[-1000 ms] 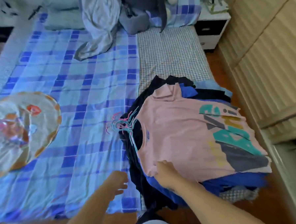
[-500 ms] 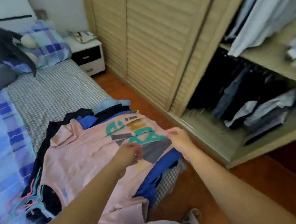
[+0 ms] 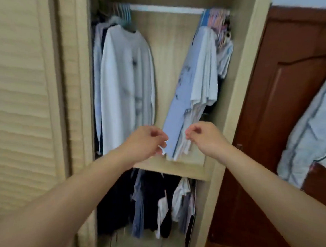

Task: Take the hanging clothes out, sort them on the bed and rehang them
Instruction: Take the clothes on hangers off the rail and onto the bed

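I face the open wardrobe. Its upper rail carries a white long-sleeved top on the left. On the right hang a light blue shirt and white shirts, all slanting down to the left, under a bunch of pastel hangers. My left hand and my right hand are raised side by side in front of the blue shirt's lower hem. Both have their fingers curled and hold nothing. The bed and its clothes pile are out of view.
A wooden shelf divides the wardrobe, with dark and pale clothes hanging below it. A louvred sliding door covers the left side. At the right, a pale quilted garment hangs on a brown room door.
My hands have let go of the pink T-shirt on the bed pile. My view has swung from the bed to the wardrobe, and both hands are now raised towards the hanging shirts.
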`<action>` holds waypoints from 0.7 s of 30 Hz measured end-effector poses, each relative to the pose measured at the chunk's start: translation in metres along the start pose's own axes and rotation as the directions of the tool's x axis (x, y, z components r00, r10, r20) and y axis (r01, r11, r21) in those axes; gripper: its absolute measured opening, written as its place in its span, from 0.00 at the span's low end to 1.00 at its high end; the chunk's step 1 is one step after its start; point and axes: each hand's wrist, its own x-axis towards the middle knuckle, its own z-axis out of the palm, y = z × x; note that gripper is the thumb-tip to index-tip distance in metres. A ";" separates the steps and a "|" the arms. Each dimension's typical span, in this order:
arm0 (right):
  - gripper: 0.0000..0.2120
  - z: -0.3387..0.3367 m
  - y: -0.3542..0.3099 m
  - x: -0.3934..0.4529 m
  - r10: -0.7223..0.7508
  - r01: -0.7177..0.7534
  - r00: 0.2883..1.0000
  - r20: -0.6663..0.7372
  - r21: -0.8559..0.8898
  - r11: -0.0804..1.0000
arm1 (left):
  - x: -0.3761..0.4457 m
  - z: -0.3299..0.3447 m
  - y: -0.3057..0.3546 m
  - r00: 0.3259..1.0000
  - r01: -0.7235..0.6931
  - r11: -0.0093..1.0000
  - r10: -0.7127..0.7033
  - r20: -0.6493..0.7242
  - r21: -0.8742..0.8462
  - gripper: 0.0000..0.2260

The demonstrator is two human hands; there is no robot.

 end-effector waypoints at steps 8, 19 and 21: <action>0.11 -0.094 -0.056 0.160 -0.273 0.191 0.954 -0.122 -0.456 0.869 | 0.208 -0.074 0.112 0.872 -0.243 0.381 0.488 0.030 0.892 0.09; 0.08 -0.037 -0.072 0.354 -0.404 -0.005 0.858 -0.316 -0.793 0.610 | 0.390 -0.169 0.056 0.710 -0.151 -0.017 0.694 0.121 0.988 0.08; 0.12 -0.051 -0.076 0.378 -0.448 -0.091 0.808 -0.383 -0.832 0.547 | 0.421 -0.185 0.057 0.702 -0.137 -0.019 0.703 0.111 0.990 0.08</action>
